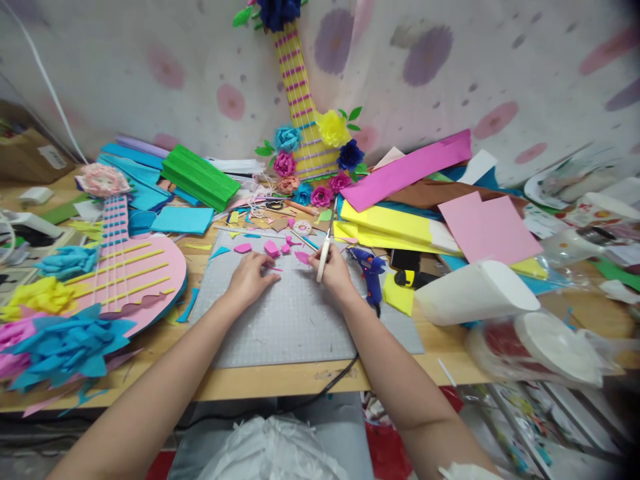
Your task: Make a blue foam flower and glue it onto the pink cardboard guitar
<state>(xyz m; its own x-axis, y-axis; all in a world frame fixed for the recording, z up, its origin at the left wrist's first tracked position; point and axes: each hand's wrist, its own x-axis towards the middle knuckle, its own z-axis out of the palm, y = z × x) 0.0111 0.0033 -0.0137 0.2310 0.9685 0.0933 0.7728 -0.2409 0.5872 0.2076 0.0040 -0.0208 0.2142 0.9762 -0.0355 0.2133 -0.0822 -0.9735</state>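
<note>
My right hand [336,272] is closed around a pair of white-handled scissors [324,257], their blades pointing away from me. Just left of its fingertips is a magenta petal-shaped piece [302,257]; whether they touch it I cannot tell. My left hand [249,279] rests on the grey cutting mat [285,333], thumb and fingers apart. A thin pink strip [274,269] lies by its fingertips. Beyond the hands are several small magenta pieces, among them a cut petal [243,248] and a folded bit [271,249].
A blue glue gun [369,270] lies right of my right hand. On the left is a pink paper guitar [155,267] with paper flowers. A yellow paper guitar [310,150] leans at the back. Crepe paper sheets [407,170] and a white container [477,293] stand to the right.
</note>
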